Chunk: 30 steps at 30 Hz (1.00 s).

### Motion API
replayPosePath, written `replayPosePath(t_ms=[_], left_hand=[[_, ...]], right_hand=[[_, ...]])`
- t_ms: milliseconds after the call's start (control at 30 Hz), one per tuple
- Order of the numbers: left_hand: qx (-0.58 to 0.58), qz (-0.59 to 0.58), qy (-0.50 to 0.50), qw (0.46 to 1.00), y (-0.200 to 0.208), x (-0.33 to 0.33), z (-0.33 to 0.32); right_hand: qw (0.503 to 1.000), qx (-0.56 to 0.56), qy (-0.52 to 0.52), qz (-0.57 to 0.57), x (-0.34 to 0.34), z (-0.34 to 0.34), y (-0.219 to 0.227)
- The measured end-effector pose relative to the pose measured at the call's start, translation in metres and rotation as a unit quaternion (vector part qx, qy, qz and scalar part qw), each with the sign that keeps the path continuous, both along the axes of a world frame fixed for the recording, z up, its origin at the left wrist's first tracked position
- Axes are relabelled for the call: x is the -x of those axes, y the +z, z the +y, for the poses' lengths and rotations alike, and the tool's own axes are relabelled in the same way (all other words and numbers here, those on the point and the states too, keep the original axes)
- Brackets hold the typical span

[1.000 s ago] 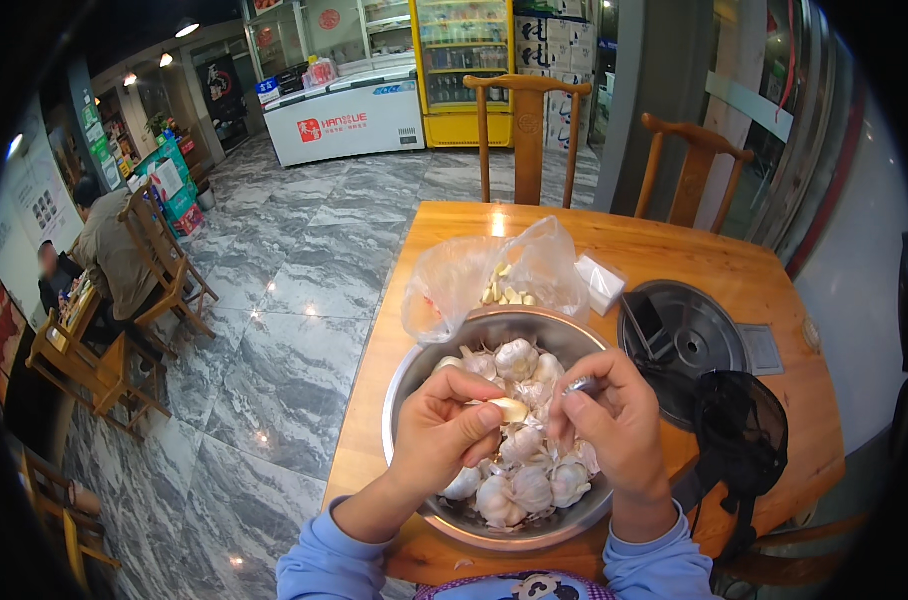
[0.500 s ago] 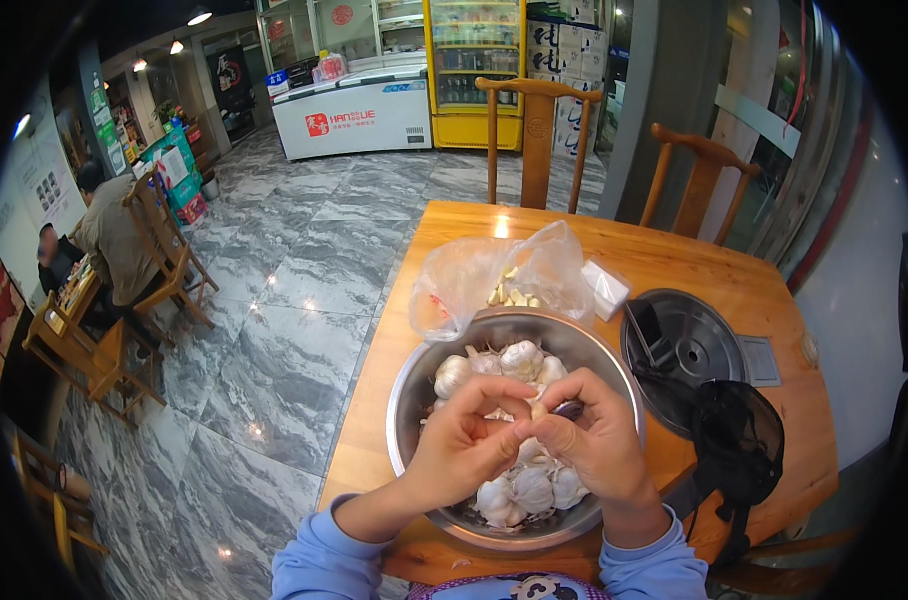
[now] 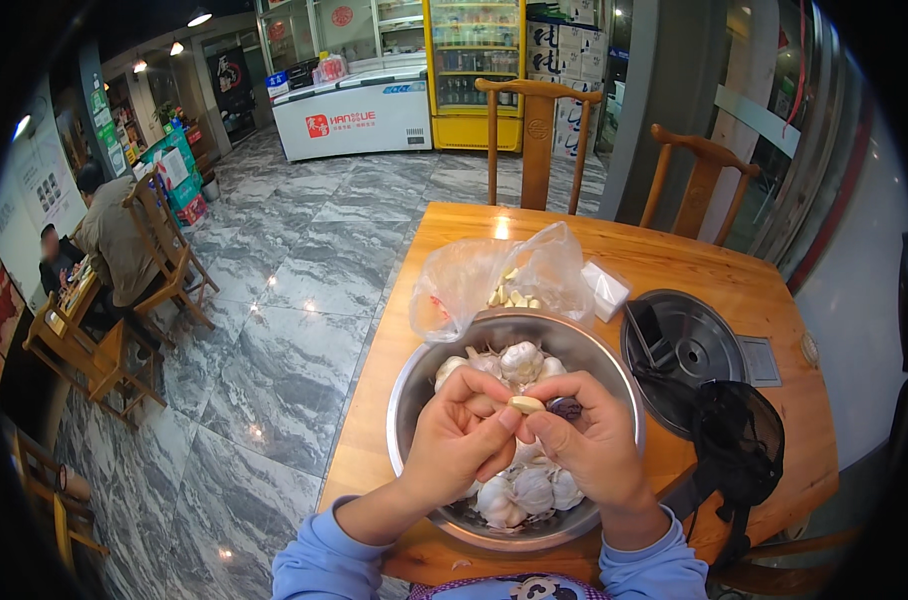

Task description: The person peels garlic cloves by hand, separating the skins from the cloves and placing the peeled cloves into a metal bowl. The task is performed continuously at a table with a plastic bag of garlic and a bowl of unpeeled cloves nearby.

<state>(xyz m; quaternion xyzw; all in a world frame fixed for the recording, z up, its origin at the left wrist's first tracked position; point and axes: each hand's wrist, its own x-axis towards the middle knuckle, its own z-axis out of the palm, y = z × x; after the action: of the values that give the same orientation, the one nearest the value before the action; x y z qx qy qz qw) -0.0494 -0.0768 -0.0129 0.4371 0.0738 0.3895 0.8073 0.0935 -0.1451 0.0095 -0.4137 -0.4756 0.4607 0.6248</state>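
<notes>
Over a wide steel bowl (image 3: 402, 400), both my hands meet at a pale, peeled-looking garlic clove (image 3: 526, 404). My left hand (image 3: 462, 432) pinches its one end between thumb and forefinger. The thumb and forefinger of my right hand (image 3: 592, 435) close on the other end. A small dark purplish piece (image 3: 566, 408) shows behind my right thumb; what it is I cannot make out. Whole white garlic bulbs (image 3: 532, 490) fill the bowl, partly hidden under my hands. Just beyond its rim lies a clear plastic bag (image 3: 452, 285) with several peeled cloves (image 3: 514, 298) at its opening.
Right of the bag sits a white packet (image 3: 605, 290). A round black cooker plate (image 3: 709, 335) is set in the wooden table (image 3: 374, 440), with a phone-like dark object (image 3: 649, 332) on it. A black mesh bag (image 3: 739, 440) lies nearer. Chairs (image 3: 537, 140) stand beyond; people sit far left.
My fingers have shifted around the clove, and more of it shows between them now. The dark piece by my right thumb is also more visible. The bowl and bag stay put.
</notes>
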Motion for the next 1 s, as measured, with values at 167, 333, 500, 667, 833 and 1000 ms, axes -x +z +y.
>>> replayPosePath(t_ms=[167, 333, 500, 667, 833, 1000], left_hand=[[-0.095, 0.089, 0.120, 0.984, 0.001, -0.004, -0.009], [-0.030, 0.048, 0.069, 0.996, 0.000, 0.002, -0.002], [-0.043, 0.046, 0.096, 0.993, 0.000, 0.001, -0.005], [-0.057, 0.062, 0.104, 0.991, 0.002, 0.002, -0.011], [-0.010, 0.044, 0.073, 0.996, 0.004, 0.005, -0.010], [0.058, 0.033, 0.009, 0.998, 0.009, 0.011, -0.010]], right_hand=[[0.995, -0.035, -0.039, -0.088, -0.004, 0.001, -0.004], [0.999, 0.026, -0.016, 0.012, -0.008, -0.006, 0.002], [1.000, -0.005, -0.021, 0.022, -0.002, -0.004, 0.001], [0.995, -0.070, -0.059, -0.031, -0.004, -0.001, -0.005], [0.987, -0.138, -0.047, -0.072, -0.002, -0.003, -0.010], [0.984, -0.144, -0.032, -0.100, -0.008, -0.007, -0.009]])
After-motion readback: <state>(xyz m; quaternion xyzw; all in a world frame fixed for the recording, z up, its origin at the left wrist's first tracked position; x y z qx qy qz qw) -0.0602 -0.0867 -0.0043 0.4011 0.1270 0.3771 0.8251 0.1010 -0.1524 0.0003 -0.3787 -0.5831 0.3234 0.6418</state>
